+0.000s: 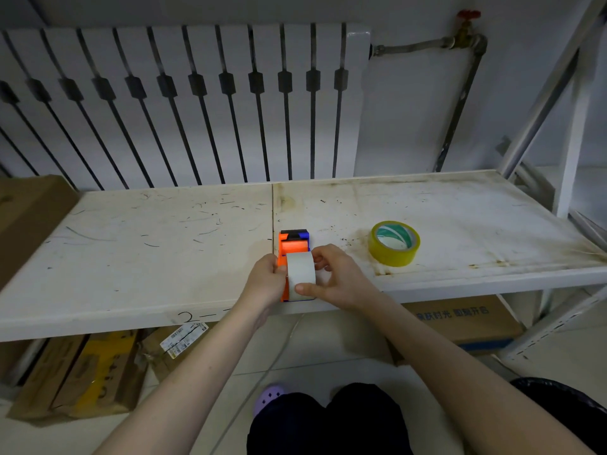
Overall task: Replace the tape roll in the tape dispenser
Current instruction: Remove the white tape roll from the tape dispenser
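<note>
Nearest to me are the person's knees in dark trousers (328,418) and one purple shoe (269,394) on the tiled floor. Both bare forearms reach forward from there to the front edge of a white, scratched shelf (131,257).

The left hand (267,279) is curled around the left side of the tape dispenser (293,243) and holds it steady. The right hand (335,277) pinches the white tape roll (300,270): the thumb presses on the near face of the roll and the fingers curve over its right side. The white tape roll stands on its edge in the dispenser, between the two hands, and covers the near half of it. The dispenser is orange and blue, it rests on the shelf near the front edge, and its far end is dark.

To the right, apart from the hands, a yellow tape roll (394,244) lies flat on a stained part of the shelf.

Under the shelf I see cardboard boxes (82,372) on the left and one more box (460,320) on the right.

Behind the shelf stands a white radiator (197,93), and a pipe with a red valve (468,14) runs along the wall.
</note>
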Motion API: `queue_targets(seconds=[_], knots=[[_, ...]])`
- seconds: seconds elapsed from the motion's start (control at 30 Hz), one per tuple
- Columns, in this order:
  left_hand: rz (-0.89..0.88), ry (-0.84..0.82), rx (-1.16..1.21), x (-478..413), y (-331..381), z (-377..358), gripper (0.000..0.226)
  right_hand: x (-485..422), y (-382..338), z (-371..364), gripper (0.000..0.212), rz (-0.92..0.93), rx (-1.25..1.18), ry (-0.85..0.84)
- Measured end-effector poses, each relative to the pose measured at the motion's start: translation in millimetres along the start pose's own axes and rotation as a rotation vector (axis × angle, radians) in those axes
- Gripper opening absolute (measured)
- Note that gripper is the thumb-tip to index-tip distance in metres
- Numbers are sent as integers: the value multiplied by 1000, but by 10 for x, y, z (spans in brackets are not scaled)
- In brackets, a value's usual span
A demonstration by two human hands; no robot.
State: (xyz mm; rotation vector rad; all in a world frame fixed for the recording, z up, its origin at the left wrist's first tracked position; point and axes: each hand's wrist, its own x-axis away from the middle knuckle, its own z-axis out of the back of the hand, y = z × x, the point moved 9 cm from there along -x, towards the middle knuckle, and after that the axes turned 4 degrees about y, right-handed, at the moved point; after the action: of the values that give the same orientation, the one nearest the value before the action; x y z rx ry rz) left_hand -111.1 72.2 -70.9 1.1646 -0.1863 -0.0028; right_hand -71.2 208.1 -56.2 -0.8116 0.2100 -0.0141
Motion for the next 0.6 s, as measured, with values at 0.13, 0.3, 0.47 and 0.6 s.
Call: queue_targets(seconds=[0.13, 0.3, 0.47, 0.6], knots=[[-27, -10, -69, 14, 40, 16, 27, -14, -32, 15, 65, -3, 16, -51], [-41, -23, -87, -15, 65, 21, 26, -32, 86, 5, 70, -142, -112, -27], [-66, -30, -122, 19, 82, 26, 24, 33, 71, 13, 68, -167, -91, -41], [-51, -40, -119, 73, 58, 3, 28, 51, -72, 24, 67, -140, -14, 15]])
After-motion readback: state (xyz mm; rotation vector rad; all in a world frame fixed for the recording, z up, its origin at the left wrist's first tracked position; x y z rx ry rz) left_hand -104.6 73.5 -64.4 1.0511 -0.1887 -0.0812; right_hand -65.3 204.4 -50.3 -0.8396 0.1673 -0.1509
